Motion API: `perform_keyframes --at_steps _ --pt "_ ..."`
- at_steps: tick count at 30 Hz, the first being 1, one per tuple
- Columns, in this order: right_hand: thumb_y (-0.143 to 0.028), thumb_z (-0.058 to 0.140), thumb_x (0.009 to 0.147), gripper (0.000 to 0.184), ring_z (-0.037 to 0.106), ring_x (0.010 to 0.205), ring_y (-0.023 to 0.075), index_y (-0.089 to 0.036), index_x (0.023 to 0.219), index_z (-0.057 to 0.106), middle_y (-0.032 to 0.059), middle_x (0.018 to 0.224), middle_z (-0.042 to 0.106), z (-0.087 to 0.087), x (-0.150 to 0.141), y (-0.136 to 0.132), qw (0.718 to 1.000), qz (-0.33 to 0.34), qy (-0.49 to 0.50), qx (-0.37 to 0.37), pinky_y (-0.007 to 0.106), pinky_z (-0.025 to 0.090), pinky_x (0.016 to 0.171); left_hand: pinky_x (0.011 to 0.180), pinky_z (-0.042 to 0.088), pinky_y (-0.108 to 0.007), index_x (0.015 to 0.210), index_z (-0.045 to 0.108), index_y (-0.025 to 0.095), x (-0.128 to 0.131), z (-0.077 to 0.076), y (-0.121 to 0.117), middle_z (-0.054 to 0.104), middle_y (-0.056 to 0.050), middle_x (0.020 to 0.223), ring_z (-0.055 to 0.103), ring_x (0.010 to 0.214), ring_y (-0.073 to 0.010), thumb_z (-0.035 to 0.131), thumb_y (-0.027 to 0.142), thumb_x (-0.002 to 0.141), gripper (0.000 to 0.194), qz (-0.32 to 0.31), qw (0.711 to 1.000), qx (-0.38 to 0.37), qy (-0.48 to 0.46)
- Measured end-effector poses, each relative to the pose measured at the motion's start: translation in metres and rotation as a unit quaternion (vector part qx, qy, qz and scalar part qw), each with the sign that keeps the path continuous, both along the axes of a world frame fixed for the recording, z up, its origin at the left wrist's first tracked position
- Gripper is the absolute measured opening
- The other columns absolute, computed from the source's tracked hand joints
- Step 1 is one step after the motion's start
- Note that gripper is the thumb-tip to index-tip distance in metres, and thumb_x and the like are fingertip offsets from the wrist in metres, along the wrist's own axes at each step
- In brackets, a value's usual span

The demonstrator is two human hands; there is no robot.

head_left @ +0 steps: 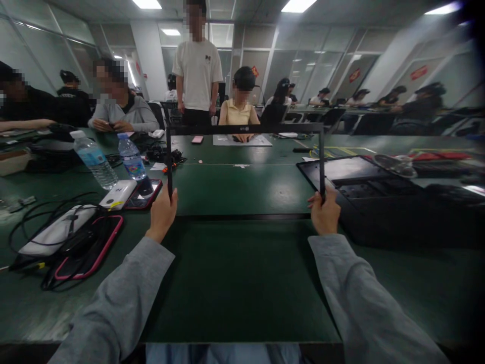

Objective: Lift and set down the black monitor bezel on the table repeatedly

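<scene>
Grey sleeves reach in from the near edge of the green surface, one to each hand. Both hands are closed on a thin black frame, an open rectangle with a small LG mark on its top bar: the left hand pinches the left side bar low down, the right hand grips the right one at about the same height. It's held up between them, though I can't tell whether its bottom bar touches the surface. Left of the left hand lie a red-rimmed phone, tangled black cables and, further out, a white-capped bottle. Beyond the right hand sits a dark panel, with black casing nearer. Past the frame, a person in yellow sits across the surface.
</scene>
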State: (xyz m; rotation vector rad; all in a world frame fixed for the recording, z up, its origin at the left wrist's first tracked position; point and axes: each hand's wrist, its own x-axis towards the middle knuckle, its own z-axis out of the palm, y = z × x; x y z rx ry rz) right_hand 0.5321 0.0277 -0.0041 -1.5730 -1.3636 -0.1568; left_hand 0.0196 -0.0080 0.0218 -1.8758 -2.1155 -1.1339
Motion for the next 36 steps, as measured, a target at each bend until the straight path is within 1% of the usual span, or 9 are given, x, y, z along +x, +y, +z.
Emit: perform_keyframes --at_steps 3,5,9,13,18,21,23,30,36 --pt "-0.047 0.043 0.095 0.051 0.066 0.089 0.0287 -0.017 0.131 0.060 0.0136 0.098 0.068 -0.011 0.008 0.011 0.999 -0.003 -0.031 -0.021 0.050 0.051 0.093 0.086 0.053 -0.042 0.133 0.060 0.016 -0.003 -0.007 0.005 0.069 -0.016 0.112 0.069 0.101 -0.0315 0.039 0.046 0.102 0.048 0.003 1.000 0.000 0.009" --pt "-0.044 0.049 0.090 0.047 0.062 0.101 0.0314 -0.014 0.122 0.065 0.0178 0.105 0.064 -0.021 0.015 0.019 0.998 0.000 -0.049 -0.035 0.052 0.048 0.098 0.087 0.053 -0.042 0.126 0.066 0.017 -0.008 -0.012 0.009 0.067 -0.015 0.113 0.068 0.100 -0.0305 0.044 0.045 0.099 0.044 0.001 1.000 -0.013 0.010" --pt "-0.036 0.056 0.080 0.039 0.058 0.103 0.0321 -0.013 0.107 0.072 0.0159 0.097 0.060 -0.039 0.028 0.028 0.996 0.006 -0.055 -0.071 0.055 0.047 0.099 0.089 0.053 -0.041 0.114 0.074 0.018 -0.017 -0.026 0.018 0.066 -0.014 0.107 0.066 0.098 -0.0285 0.050 0.044 0.096 0.040 -0.007 0.998 -0.059 0.033" --pt "-0.032 0.060 0.076 0.035 0.057 0.103 0.0331 -0.014 0.102 0.076 0.0151 0.095 0.058 -0.047 0.033 0.027 0.990 -0.018 -0.054 -0.128 0.055 0.049 0.096 0.089 0.053 -0.043 0.109 0.076 0.017 -0.022 -0.037 0.024 0.066 -0.015 0.106 0.065 0.098 -0.0290 0.050 0.049 0.095 0.044 -0.014 0.993 -0.096 0.064" --pt "-0.033 0.060 0.083 0.036 0.055 0.110 0.0363 -0.017 0.111 0.076 0.0188 0.110 0.058 -0.041 0.021 0.018 0.972 -0.062 -0.088 -0.211 0.057 0.048 0.095 0.090 0.053 -0.042 0.112 0.077 0.017 -0.024 -0.040 0.024 0.066 -0.015 0.107 0.064 0.099 -0.0283 0.050 0.050 0.095 0.046 -0.016 0.992 -0.092 0.085" --pt "-0.036 0.054 0.089 0.043 0.052 0.117 0.0368 -0.018 0.124 0.072 0.0197 0.121 0.055 -0.033 0.011 0.011 0.950 -0.076 -0.128 -0.273 0.053 0.048 0.096 0.093 0.052 -0.041 0.117 0.075 0.015 -0.023 -0.038 0.022 0.065 -0.015 0.112 0.063 0.103 -0.0279 0.050 0.048 0.095 0.047 -0.002 0.989 -0.113 0.094" --pt "-0.036 0.051 0.092 0.046 0.051 0.120 0.0358 -0.018 0.130 0.069 0.0189 0.124 0.054 -0.028 0.007 0.007 0.943 -0.078 -0.144 -0.291 0.049 0.047 0.097 0.094 0.051 -0.039 0.120 0.074 0.013 -0.022 -0.036 0.021 0.064 -0.016 0.116 0.063 0.106 -0.0278 0.051 0.047 0.095 0.048 0.004 0.986 -0.129 0.100" --pt "-0.042 0.052 0.092 0.050 0.050 0.121 0.0372 -0.017 0.132 0.068 0.0202 0.128 0.054 -0.024 0.007 0.007 0.939 -0.076 -0.145 -0.301 0.049 0.047 0.096 0.095 0.050 -0.039 0.122 0.074 0.014 -0.021 -0.034 0.021 0.063 -0.016 0.119 0.062 0.108 -0.0284 0.051 0.047 0.095 0.048 0.007 0.985 -0.136 0.106" --pt "-0.030 0.053 0.086 0.041 0.056 0.113 0.0354 -0.015 0.119 0.072 0.0196 0.117 0.061 -0.028 0.007 0.012 0.965 -0.049 -0.110 -0.235 0.051 0.048 0.094 0.085 0.051 -0.035 0.114 0.076 0.019 -0.016 -0.030 0.016 0.066 -0.012 0.115 0.064 0.098 -0.0244 0.051 0.042 0.096 0.039 -0.003 0.992 -0.088 0.087"
